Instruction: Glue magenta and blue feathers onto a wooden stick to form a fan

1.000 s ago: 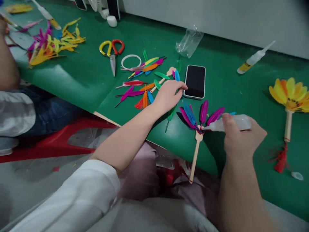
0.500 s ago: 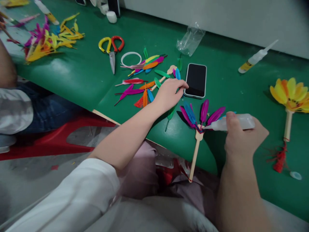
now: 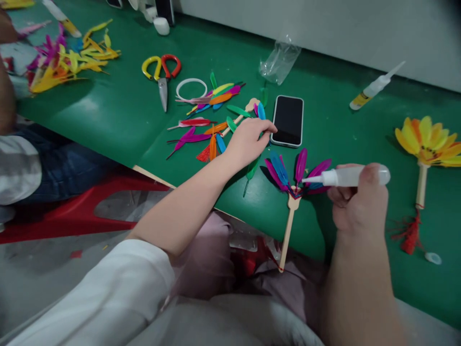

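Right hand [image 3: 360, 206]: grasping one glue bottle [image 3: 347, 176], thumb pressed on its body. The bottle's long axis lies crosswise, with the nozzle pointing left at the feathered head of one wooden stick [image 3: 288, 230]; whether the tip touches is unclear. The stick lies at the near edge of the green surface [image 3: 334, 120], its head towards the far edge and leaning slightly right, its tail overhanging the near edge. At least five attached feathers [image 3: 300, 166], magenta and blue, fan out from the head; overlap prevents an exact count.

Left hand [image 3: 248, 142]: fingers bent, forefinger at the side of one phone [image 3: 288, 120]; whether anything is gripped beneath the palm cannot be told. Beside it are one second stick [image 3: 252, 103], partly hidden, one short tassel [image 3: 203, 154] and many loose feathers [image 3: 221, 98].

Farther out: one white ring [image 3: 190, 80], one pair of scissors [image 3: 163, 91] with blades towards the near edge, and one plastic bag [image 3: 279, 62] near the far edge. Two more bottles lie near the far edge, a right one [image 3: 369, 93] and a left one [image 3: 66, 24]. Towards the right stand out one yellow feather fan [image 3: 428, 144], one long red tassel [image 3: 410, 235] below its handle, and one cap [image 3: 433, 258]. Far left: one feather heap [image 3: 72, 60] and another person's arm [image 3: 5, 96].
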Demonstrator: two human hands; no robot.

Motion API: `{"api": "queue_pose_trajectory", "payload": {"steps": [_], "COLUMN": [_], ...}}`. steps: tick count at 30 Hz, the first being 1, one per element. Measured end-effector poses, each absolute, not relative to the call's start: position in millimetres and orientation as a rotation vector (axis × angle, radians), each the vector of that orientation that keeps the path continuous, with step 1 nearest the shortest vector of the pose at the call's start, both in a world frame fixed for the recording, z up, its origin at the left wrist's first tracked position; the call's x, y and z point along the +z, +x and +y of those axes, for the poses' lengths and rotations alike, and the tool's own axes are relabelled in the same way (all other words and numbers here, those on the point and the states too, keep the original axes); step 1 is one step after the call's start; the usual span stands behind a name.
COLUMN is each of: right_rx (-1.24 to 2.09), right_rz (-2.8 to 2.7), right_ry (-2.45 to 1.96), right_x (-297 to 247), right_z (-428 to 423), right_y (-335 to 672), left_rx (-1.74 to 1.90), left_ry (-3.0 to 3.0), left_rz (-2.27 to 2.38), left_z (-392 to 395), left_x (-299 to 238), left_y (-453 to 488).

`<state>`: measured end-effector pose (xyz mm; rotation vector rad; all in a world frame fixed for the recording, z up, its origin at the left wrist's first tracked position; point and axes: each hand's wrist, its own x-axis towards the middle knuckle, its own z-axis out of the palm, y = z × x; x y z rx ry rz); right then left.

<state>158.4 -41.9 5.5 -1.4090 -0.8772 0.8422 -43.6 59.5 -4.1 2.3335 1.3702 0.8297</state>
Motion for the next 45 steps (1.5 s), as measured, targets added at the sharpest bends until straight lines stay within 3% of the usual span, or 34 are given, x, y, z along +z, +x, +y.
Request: {"api": "queue_pose_trajectory", "payload": {"steps": [4,13,26,45], "right_rx": [1.162,0.425,0.08,0.015], "right_rz": [-0.99,-1.128,-1.6,-1.635], "right_ry": [-1.333,-1.534,-1.716,-1.736], "right_x": [16.2,23.9,22.4,19.6], "right_z": [-48.8,-61.6,-62.9,-63.3], "right_y": [167.3,151.9,154.8,154.5], "left_rx": [0.824,0.803,0.84,0.833], "left_ry": [2.332,2.325,2.353,2.354], "left_rz": [1.368,1.408,1.402,1.388], "left_z": [58.8,57.2,58.2,59.2], "left_x": [-2.2,-1.3,-5.2,-5.1], "left_y": [-43.5,-42.0,-42.8,-42.1]}}
